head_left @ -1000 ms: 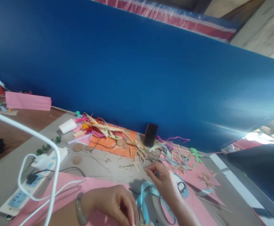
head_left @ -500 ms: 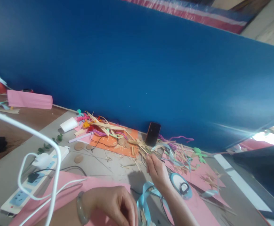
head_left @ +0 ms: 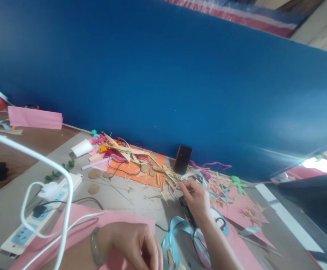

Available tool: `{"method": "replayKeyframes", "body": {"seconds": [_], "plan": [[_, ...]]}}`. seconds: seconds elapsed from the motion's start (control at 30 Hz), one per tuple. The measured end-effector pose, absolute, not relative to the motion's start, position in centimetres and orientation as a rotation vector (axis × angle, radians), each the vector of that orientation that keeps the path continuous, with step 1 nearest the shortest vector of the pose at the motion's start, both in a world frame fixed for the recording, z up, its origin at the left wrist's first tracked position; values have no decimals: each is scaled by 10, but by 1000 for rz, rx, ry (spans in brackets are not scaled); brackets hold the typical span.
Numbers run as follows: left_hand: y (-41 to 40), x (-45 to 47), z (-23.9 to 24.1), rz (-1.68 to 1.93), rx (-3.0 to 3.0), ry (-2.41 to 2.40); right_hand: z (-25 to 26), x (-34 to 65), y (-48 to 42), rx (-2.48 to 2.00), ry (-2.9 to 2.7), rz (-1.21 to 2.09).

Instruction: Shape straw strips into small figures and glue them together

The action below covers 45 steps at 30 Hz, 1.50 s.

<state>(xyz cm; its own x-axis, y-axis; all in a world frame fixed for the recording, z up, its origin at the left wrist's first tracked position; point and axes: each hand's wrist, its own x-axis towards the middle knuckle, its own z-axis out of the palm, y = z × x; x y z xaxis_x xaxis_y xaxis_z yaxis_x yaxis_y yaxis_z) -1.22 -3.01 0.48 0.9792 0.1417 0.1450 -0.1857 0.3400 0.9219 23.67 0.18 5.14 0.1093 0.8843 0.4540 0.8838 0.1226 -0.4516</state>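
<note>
My left hand, with a pale bangle on the wrist, is low in the middle over a pink sheet. Its fingers are curled, and whatever they may hold is hidden. My right hand reaches forward with thumb and fingertips pinched together at the near edge of a pile of dry straw strips. Anything in that pinch is too small to make out. Just beneath the right hand shows part of a black object; its kind is hidden. A loop of light blue ribbon lies between the two forearms.
A phone leans on the blue partition. At left are a power strip and a white cable crossing the foreground. An orange sheet bears straw scraps; round wooden slices and a green figure lie around.
My right hand has shifted slightly right and turned, its fingertips still pinched by the straw. The black object beneath it now shows. My left hand has barely moved.
</note>
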Motion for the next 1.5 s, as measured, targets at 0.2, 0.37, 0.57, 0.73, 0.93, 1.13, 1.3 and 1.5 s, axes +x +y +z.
{"method": "replayKeyframes", "body": {"seconds": [0.2,0.37,0.57,0.73,0.93,1.13,1.3,1.5], "plan": [[-30,-14,0,170,1254,-50,52,241,13,-1695,-1867,-65],[-29,-13,-3,148,1255,-55,46,208,7,-1577,-2249,38],[-27,-8,-10,191,1283,-119,35,187,5,-1390,-2539,-29],[-27,-7,-10,210,1266,-151,24,184,9,-1358,-2736,-91],[-26,-10,-7,218,1278,-124,15,177,7,-1340,-2865,-219],[-28,-11,1,221,1262,-89,6,170,10,-1352,-2841,-186],[-29,-14,9,232,1232,-30,13,172,9,-1422,-2655,-34],[-29,-9,12,431,1056,157,33,181,-10,-1523,-2007,541]]}}
